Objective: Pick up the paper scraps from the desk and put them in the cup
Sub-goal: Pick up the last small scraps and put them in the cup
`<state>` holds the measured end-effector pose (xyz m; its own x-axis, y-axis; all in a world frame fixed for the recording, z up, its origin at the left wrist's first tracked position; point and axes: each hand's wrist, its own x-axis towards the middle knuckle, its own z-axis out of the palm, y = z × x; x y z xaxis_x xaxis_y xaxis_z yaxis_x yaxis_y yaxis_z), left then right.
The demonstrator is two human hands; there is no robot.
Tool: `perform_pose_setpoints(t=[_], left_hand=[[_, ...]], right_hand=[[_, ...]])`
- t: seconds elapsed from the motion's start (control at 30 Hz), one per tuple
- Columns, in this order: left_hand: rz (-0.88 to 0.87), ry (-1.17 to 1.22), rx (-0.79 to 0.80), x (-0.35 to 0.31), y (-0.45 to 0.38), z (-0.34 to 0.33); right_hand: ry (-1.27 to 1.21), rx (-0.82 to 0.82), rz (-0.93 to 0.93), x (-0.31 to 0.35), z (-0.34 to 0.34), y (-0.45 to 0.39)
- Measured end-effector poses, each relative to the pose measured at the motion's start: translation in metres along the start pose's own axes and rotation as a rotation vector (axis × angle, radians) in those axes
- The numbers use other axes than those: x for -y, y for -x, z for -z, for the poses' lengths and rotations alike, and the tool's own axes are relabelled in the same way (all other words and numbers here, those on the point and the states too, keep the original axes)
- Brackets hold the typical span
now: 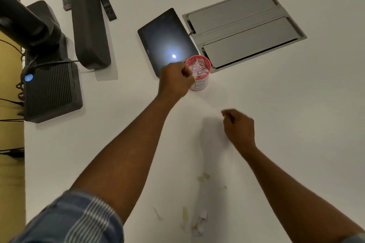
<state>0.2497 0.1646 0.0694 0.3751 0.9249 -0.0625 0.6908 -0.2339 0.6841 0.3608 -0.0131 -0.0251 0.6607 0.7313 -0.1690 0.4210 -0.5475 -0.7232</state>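
A white cup (200, 83) with a pink rim stands on the white desk (296, 124), holding several paper scraps. My left hand (174, 80) is at the cup's left rim, fingers pinched together; whether a scrap is between them is not visible. My right hand (239, 126) hovers over the desk to the right and nearer than the cup, fingers curled in a pinch, with no scrap showing in it. Several paper scraps (198, 223) lie near the desk's front edge, and a few more scraps (203, 177) lie a little farther in.
A dark tablet (164, 39) lies just behind the cup. A grey cable hatch (245, 27) is set in the desk at the back right. A black speaker bar (87, 23), a remote (107, 7) and a black box with cables (51, 90) sit at the left.
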Motion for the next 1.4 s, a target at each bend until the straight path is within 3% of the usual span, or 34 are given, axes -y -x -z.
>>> perform_pose_setpoints(t=[0.1, 0.23, 0.47, 0.6, 0.8, 0.93, 1.1, 1.27, 1.4], left_hand=[[-0.097, -0.21, 0.023, -0.012, -0.036, -0.019], [-0.141, -0.477, 0.185, -0.02, -0.062, -0.042], [-0.287, -0.675, 0.36, -0.034, -0.073, -0.044], [-0.29, -0.61, 0.269, -0.035, -0.057, -0.021], [-0.214, -0.218, -0.023, 0.005, 0.046, 0.012], [-0.08, -0.172, 0.063, 0.071, 0.162, 0.005], [0.244, -0.361, 0.228, 0.148, 0.283, -0.003], [0.209, -0.274, 0.282, 0.161, 0.335, -0.012], [0.206, -0.195, 0.355, 0.149, 0.347, -0.025]], right_hand=[[0.197, 0.096, 0.091, -0.038, -0.006, 0.037], [0.285, 0.193, 0.293, -0.058, -0.004, 0.06], [0.272, 0.25, 0.305, -0.055, 0.004, 0.054], [0.235, 0.281, 0.29, -0.052, 0.004, 0.063], [0.311, 0.36, 0.294, -0.047, 0.008, 0.098], [0.468, 0.447, 0.193, -0.054, 0.011, 0.124], [0.482, 0.566, 0.266, -0.049, 0.004, 0.147], [0.489, 0.622, 0.413, -0.039, -0.015, 0.172], [0.443, 0.506, 0.378, -0.034, -0.02, 0.17]])
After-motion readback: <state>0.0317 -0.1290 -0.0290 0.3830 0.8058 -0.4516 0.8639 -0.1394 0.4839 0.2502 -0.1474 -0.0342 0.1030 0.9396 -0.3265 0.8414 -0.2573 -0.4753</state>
